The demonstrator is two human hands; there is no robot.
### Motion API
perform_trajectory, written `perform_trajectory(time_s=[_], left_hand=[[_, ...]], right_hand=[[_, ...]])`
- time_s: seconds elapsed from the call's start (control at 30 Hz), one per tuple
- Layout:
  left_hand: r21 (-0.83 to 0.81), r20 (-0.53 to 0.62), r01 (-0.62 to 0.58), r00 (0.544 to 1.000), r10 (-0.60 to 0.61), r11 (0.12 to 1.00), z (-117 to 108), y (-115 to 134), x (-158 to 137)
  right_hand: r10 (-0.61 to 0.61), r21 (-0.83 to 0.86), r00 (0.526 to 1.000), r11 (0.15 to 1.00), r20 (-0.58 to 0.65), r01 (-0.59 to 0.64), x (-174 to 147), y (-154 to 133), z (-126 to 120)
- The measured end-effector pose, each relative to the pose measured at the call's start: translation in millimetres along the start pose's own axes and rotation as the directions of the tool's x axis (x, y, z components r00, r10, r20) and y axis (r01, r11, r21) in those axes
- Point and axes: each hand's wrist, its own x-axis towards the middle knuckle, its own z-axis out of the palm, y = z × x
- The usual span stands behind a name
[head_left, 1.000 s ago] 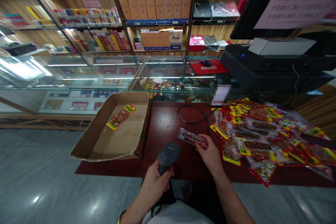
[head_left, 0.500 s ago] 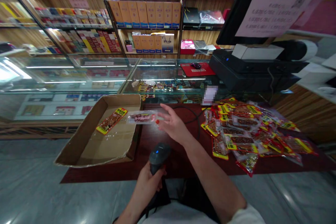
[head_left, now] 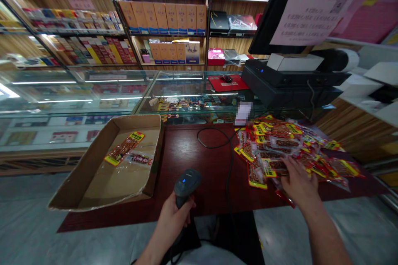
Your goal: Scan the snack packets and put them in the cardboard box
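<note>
My left hand [head_left: 175, 217] is wrapped round the handle of a dark barcode scanner [head_left: 187, 183], held upright over the front of the table with a blue light on its head. My right hand [head_left: 298, 180] reaches onto the pile of snack packets [head_left: 264, 143] at the right, its fingers spread and touching the wrappers; some packets are hidden under it. In the cardboard box [head_left: 155, 161] at the left lie a yellow-and-red snack packet [head_left: 124, 148] and a clear snack packet [head_left: 139, 158] with a dark filling, side by side.
The dark red table [head_left: 186, 149] carries a looped black cable [head_left: 214, 147]. Behind it stand a glass display case [head_left: 174, 85], a red mat [head_left: 228, 84] with a mouse, and a monitor [head_left: 264, 20] with a paper sheet on it. Boxed goods fill the shelves.
The clear packet, by my right hand over the box's edge before, now lies inside the box. My right hand has swung right onto the pile. The scanner stays in my left hand.
</note>
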Motion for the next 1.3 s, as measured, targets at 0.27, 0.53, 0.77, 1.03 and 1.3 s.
perform_trajectory(time_s=[0.27, 0.53, 0.77, 1.03, 1.3], left_hand=[[-0.004, 0.015, 0.019, 1.000, -0.019, 1.000, 8, -3, -4], [0.029, -0.010, 0.001, 1.000, -0.001, 1.000, -1, -10, -6], [0.063, 0.017, -0.033, 0.999, 0.032, 0.997, 0, 0, -15], [0.109, 0.008, -0.017, 1.000, 0.017, 0.994, -5, -10, -16], [0.129, 0.011, -0.038, 0.999, 0.037, 0.991, -4, 1, -13]], right_hand=[[-0.162, -0.055, 0.981, 0.986, -0.108, 0.157, 5, 8, 1], [0.118, 0.551, 0.977, 0.834, -0.179, 0.000, 0, -55, -9], [-0.128, 0.847, 0.945, 0.492, 0.300, -0.202, -10, -177, 33], [-0.209, 0.850, 0.922, 0.492, 0.328, -0.191, -16, -190, 50], [-0.165, 0.851, 0.836, 0.145, 0.523, -0.504, -13, -185, 53]])
